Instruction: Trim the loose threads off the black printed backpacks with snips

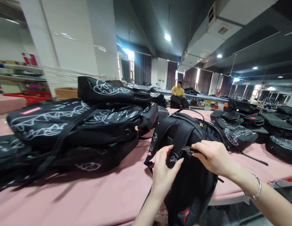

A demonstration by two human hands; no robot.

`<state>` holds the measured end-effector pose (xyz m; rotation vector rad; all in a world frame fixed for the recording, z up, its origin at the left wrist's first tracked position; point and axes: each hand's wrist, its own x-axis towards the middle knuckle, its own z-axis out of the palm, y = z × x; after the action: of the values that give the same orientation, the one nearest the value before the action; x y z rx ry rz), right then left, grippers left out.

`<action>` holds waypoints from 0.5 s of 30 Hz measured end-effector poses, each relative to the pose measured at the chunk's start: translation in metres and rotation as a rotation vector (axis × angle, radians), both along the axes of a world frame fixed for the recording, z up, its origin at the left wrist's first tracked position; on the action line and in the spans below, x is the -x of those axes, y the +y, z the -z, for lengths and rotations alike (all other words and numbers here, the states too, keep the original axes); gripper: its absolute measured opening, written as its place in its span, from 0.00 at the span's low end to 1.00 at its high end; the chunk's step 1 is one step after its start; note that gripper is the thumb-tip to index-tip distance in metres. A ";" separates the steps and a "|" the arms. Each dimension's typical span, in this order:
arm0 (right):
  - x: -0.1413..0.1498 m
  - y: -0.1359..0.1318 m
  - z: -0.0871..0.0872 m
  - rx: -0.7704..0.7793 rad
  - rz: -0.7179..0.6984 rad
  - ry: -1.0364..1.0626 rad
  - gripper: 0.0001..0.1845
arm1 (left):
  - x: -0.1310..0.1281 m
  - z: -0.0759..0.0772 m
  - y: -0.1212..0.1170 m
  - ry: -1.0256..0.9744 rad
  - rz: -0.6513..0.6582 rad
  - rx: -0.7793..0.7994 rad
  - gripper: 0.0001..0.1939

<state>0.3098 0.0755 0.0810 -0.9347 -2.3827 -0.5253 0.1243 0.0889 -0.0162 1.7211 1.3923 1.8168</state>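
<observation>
A black backpack (190, 185) stands upright before me at the table's edge, its back panel and padded shoulder straps facing me. My left hand (163, 171) is at one shoulder strap (173, 158), thumb and fingers on either side of its white scribble print. In my right hand (213, 155) is a small pair of thread snips (187, 148), pointing left, with the tips close to the strap. My right fingers are closed around its handle. The ends of some left fingers are hidden against the bag.
Black backpacks with white scribble prints (72, 122) are piled on the pink-covered table (94, 197) at left. More backpacks (240, 130) lie to the right. Farther back, a person in a yellow top (178, 91) handles a dark item.
</observation>
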 end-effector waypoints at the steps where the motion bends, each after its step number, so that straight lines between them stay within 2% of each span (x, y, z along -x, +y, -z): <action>1: 0.000 0.000 -0.001 -0.005 0.005 -0.014 0.05 | 0.000 0.000 0.000 0.013 -0.009 -0.009 0.22; 3: 0.000 0.000 -0.004 -0.003 0.015 -0.056 0.04 | 0.000 0.000 0.002 0.017 -0.002 -0.009 0.22; 7: 0.001 0.000 -0.013 0.021 0.033 -0.155 0.03 | -0.001 -0.001 0.003 -0.004 0.056 0.021 0.30; 11: 0.002 0.000 -0.023 0.048 0.043 -0.207 0.03 | 0.000 -0.006 0.000 0.082 -0.019 0.013 0.30; 15: 0.002 0.004 -0.027 0.119 -0.043 -0.210 0.04 | 0.001 -0.008 -0.002 0.096 -0.050 -0.007 0.30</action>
<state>0.3081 0.0793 0.1077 -0.9156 -2.6418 -0.4905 0.1229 0.0866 -0.0079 1.8148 1.4802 1.7880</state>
